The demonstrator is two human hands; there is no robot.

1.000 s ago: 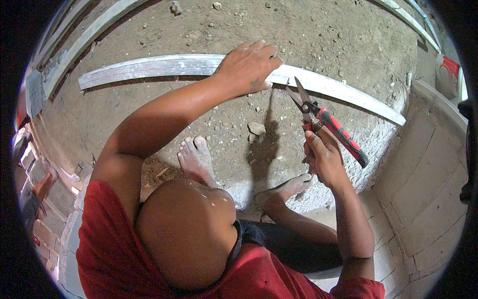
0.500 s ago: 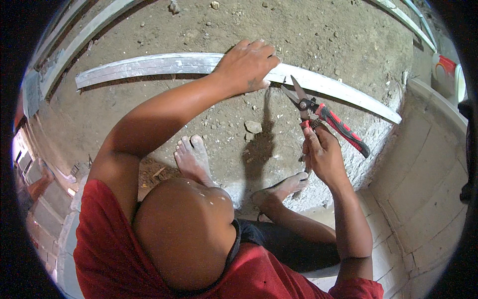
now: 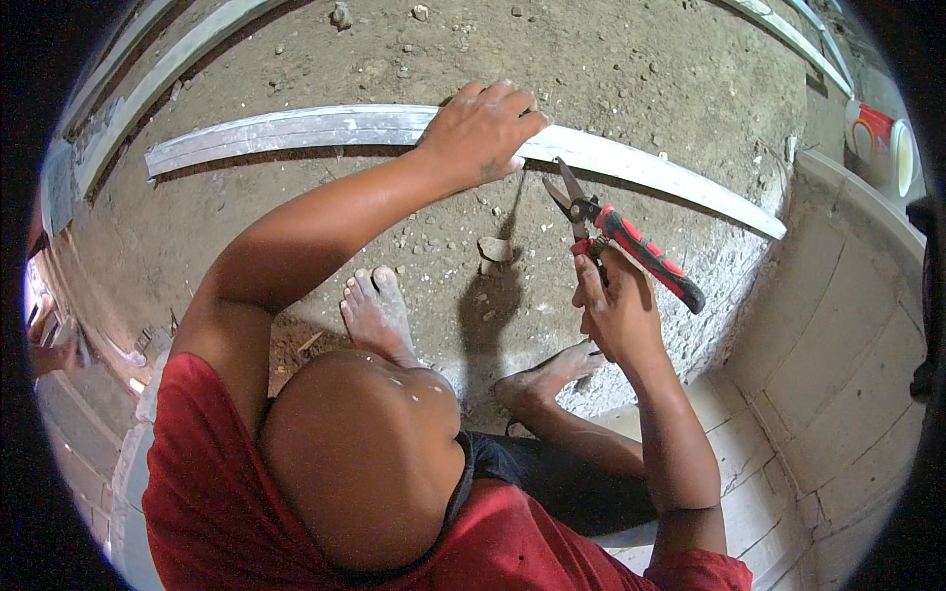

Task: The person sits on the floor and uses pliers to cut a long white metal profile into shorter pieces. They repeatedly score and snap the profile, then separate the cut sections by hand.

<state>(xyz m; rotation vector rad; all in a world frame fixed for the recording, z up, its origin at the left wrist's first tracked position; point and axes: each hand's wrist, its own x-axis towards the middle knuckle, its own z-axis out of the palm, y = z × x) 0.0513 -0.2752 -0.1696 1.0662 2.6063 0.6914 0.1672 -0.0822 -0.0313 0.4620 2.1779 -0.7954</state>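
Observation:
A long, whitish metal profile (image 3: 286, 131) lies across the dirt in front of me, smeared with pale dust. My left hand (image 3: 483, 133) is closed over its middle, fingers bent over the far edge and thumb at the near edge. In my right hand (image 3: 626, 305) is a pair of tin snips (image 3: 650, 258) with red and black handles. Their blades are parted and point up and left, with the tips just short of the profile's near edge, right of my left hand. My right fingers wrap around the lower handle; the upper handle stands away from the palm.
My bare feet (image 3: 379, 315) rest on the dusty ground, near a small stone (image 3: 495, 248). More long profiles (image 3: 163, 84) lie at the far left. A red and white bucket (image 3: 877, 148) stands far right, beyond a low block wall (image 3: 828, 325). Another person's hand (image 3: 59, 355) shows at the left rim.
My right hand has moved left with the snips, bringing the blade tips closer to my left hand. The left hand stays on the profile.

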